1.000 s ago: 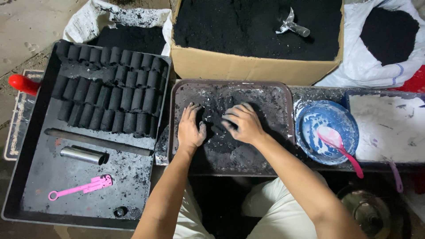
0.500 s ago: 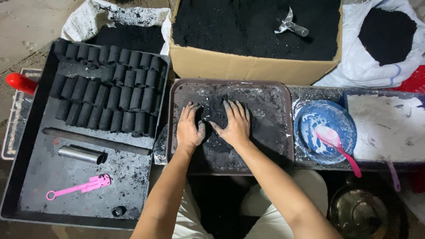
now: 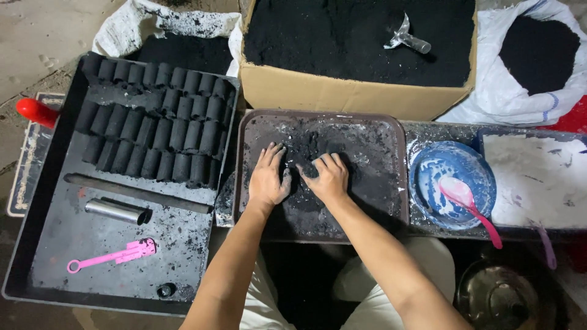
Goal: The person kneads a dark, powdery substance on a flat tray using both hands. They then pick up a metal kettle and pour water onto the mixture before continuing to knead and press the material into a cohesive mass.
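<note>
At frame centre I see my left hand (image 3: 267, 179) and right hand (image 3: 329, 178) cupped, fingers curled, pressing the damp black charcoal-paste mound (image 3: 304, 153) on the dark brown rectangular tray (image 3: 391, 131); it looks soft, crumbly, sticky; I'd scoop from both flanks.

Packages in view: one carton, two sacks; no screens.

Open brown cardboard box (image 3: 342, 95), rectangular, top centre, filled with black powder. White woven plastic sack (image 3: 489, 85), top right just beside the box, mouth open on black powder. Second white woven sack (image 3: 131, 24), top left, soiled black. Flat dark rectangular sign-like board with pale border (image 3: 27, 162), left edge, partly hidden.
</note>
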